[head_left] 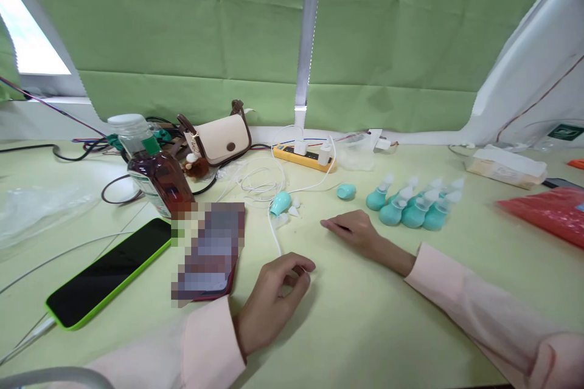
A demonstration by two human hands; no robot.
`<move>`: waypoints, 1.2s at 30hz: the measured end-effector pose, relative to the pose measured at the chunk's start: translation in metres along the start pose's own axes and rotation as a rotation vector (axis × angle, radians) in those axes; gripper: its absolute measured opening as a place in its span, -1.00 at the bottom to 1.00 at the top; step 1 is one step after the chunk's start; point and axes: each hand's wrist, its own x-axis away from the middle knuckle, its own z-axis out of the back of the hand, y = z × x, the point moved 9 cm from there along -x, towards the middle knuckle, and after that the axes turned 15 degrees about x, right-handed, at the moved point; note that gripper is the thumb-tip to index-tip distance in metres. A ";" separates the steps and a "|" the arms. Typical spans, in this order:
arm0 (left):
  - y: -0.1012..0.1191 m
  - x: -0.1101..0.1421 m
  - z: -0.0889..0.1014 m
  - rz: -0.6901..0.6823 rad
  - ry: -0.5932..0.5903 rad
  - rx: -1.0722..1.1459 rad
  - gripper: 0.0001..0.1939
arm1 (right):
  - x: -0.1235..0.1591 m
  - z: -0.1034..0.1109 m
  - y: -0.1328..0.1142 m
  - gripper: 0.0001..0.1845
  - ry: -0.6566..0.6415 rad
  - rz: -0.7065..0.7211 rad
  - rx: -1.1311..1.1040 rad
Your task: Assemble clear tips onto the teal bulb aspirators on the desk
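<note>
My left hand (276, 298) rests on the table (356, 328) with its fingers loosely curled. A gap shows between thumb and forefinger, and I see nothing in it. Farther right, my right hand (358, 232) lies with its fingers stretched out to the left, holding nothing visible. Just beyond it is a loose teal rubber bulb (346, 191). Another teal bulb (280, 203) lies on its side between the hands, farther back, beside small translucent tips (294, 209). To the right, several teal bulb nasal aspirators (414, 214) stand grouped upright with translucent nozzles.
At left are a green-edged phone (109, 273), a blurred-out phone (212, 255) and a tilted bottle (157, 173) of dark liquid. Behind are a cream handbag (223, 138), a yellow power strip (287, 157) and white cables. A tissue pack (506, 167) and red plastic bag (547, 209) lie right.
</note>
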 end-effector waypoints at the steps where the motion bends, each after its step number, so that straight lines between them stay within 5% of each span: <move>1: -0.003 -0.001 0.002 0.022 0.019 0.043 -0.86 | 0.000 -0.001 -0.011 -0.52 0.017 -0.046 -0.054; 5: -0.013 -0.006 0.006 0.069 0.062 0.285 -0.75 | -0.006 -0.010 -0.052 -0.40 0.040 -0.256 -0.308; 9: -0.023 -0.008 0.013 0.122 0.136 0.402 -0.72 | 0.002 -0.052 -0.055 -0.54 -0.099 -0.776 -1.179; 13: -0.024 -0.008 0.016 0.110 0.170 0.356 -0.75 | 0.017 -0.067 -0.058 -0.58 -0.223 -0.990 -1.350; 36: -0.014 -0.008 0.014 0.027 0.182 0.261 -0.61 | 0.016 -0.060 -0.062 -0.54 -0.125 -0.910 -1.256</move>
